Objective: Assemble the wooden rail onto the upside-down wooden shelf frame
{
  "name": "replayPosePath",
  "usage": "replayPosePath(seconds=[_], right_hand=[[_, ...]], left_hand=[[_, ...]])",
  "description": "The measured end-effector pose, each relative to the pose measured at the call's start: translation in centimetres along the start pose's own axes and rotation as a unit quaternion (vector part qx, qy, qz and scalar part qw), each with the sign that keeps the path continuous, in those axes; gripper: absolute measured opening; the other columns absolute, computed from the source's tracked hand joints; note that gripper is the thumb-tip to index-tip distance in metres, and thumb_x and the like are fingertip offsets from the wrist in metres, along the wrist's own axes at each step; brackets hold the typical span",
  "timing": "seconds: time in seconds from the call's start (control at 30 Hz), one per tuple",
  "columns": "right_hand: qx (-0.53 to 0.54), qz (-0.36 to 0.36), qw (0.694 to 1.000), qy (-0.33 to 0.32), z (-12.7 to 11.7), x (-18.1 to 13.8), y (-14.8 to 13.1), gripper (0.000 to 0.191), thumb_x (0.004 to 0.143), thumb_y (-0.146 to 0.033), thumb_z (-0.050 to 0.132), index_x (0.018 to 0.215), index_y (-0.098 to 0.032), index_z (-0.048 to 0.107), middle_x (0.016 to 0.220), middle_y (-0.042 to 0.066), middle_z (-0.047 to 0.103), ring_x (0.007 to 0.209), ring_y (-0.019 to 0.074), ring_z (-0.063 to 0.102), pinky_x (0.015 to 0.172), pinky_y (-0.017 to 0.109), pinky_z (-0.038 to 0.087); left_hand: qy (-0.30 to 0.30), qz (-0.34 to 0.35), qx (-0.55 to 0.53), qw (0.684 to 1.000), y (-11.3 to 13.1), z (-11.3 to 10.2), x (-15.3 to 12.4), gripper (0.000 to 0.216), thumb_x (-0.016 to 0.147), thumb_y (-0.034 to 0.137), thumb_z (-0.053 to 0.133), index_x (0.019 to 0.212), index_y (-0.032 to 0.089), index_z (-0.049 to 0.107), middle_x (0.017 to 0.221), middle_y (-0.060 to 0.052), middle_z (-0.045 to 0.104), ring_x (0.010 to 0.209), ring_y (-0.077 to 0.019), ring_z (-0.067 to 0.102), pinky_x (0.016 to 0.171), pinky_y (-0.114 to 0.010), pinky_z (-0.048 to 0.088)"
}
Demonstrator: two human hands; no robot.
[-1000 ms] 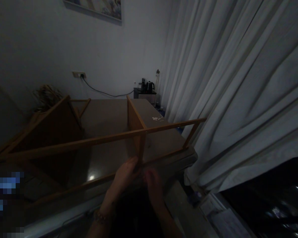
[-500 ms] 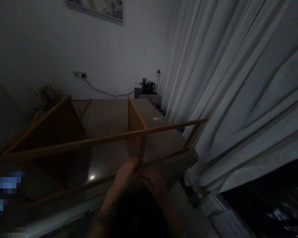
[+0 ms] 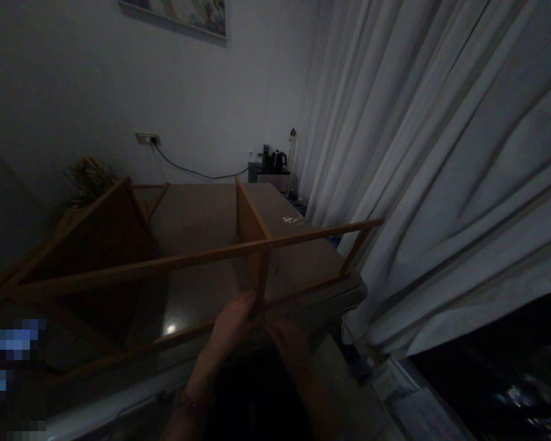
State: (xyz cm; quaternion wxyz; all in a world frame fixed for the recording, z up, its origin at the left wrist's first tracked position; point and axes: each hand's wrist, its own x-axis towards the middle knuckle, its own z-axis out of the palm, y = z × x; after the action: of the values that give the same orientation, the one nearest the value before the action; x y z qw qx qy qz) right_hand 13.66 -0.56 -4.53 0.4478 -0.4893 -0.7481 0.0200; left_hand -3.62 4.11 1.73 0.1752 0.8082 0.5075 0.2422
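Note:
A wooden shelf frame (image 3: 202, 256) lies on its side across a brownish table. At its near lower joint, my left hand (image 3: 234, 321) is closed around the foot of the upright where it meets the lower rail. Just right of that joint is my right hand (image 3: 290, 343), its fingers pinched together close to the wood. Whatever sits between those fingertips is too dark and small to make out. Both hands are partly in shadow, and a bracelet (image 3: 193, 402) circles my left wrist.
The tabletop (image 3: 193, 208) carries small white bits (image 3: 292, 219) at its right. A black kettle (image 3: 279, 160) stands on a low cabinet at the back. Long white curtains (image 3: 395, 153) hang on the right. A cord runs along the wall from a socket (image 3: 147, 139).
My right hand has shifted slightly at the joint and its fingers have turned a little. The left hand and the wooden frame stay in place.

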Motion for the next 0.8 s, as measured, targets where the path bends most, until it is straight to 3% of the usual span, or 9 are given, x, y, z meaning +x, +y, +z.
replayPosePath(seconds=[0.2,0.37,0.53,0.7,0.8], right_hand=[[0.009,0.063,0.998,-0.014,-0.3,0.6,-1.4,0.035,0.098,-0.040,0.044,0.075,-0.022,0.064,0.072,0.005,0.066,0.071,0.0187,0.063,0.068,0.029,0.049],[0.045,0.146,0.988,-0.012,-0.1,0.9,-2.8,0.031,0.097,-0.035,0.044,0.074,-0.021,0.061,0.066,0.002,0.065,0.059,0.0151,0.062,0.057,0.024,0.047],[0.162,0.264,0.951,-0.020,-0.2,1.2,-3.8,0.030,0.094,-0.039,0.047,0.076,-0.020,0.061,0.065,0.002,0.067,0.058,0.0152,0.064,0.054,0.023,0.046],[0.256,0.274,0.927,-0.022,0.0,1.0,-3.5,0.031,0.093,-0.042,0.048,0.111,-0.017,0.053,0.066,0.000,0.067,0.054,0.0146,0.064,0.050,0.022,0.046],[0.268,0.269,0.925,-0.021,0.2,0.9,-3.4,0.031,0.094,-0.042,0.046,0.113,-0.017,0.050,0.060,-0.002,0.065,0.051,0.0144,0.063,0.049,0.021,0.047]], left_hand=[[-0.011,0.001,-0.002,1.000,0.3,-0.3,0.1,0.030,0.087,0.022,0.052,0.116,0.019,0.058,0.125,-0.010,0.061,0.113,-0.0239,0.059,0.097,-0.037,0.048],[-0.001,0.001,0.013,1.000,0.1,0.0,0.0,0.028,0.087,0.023,0.052,0.114,0.019,0.059,0.126,-0.010,0.061,0.116,-0.0242,0.058,0.100,-0.037,0.046],[-0.002,-0.013,0.013,1.000,0.0,0.2,-0.1,0.030,0.088,0.023,0.051,0.117,0.019,0.059,0.127,-0.010,0.061,0.116,-0.0238,0.058,0.101,-0.037,0.045],[-0.005,-0.003,0.006,1.000,0.1,-0.1,-0.1,0.032,0.089,0.022,0.050,0.120,0.018,0.058,0.129,-0.010,0.060,0.118,-0.0234,0.057,0.103,-0.038,0.044],[-0.009,-0.004,0.002,1.000,0.2,-0.2,-0.1,0.034,0.088,0.021,0.050,0.121,0.018,0.057,0.131,-0.011,0.059,0.119,-0.0233,0.056,0.102,-0.038,0.044]])
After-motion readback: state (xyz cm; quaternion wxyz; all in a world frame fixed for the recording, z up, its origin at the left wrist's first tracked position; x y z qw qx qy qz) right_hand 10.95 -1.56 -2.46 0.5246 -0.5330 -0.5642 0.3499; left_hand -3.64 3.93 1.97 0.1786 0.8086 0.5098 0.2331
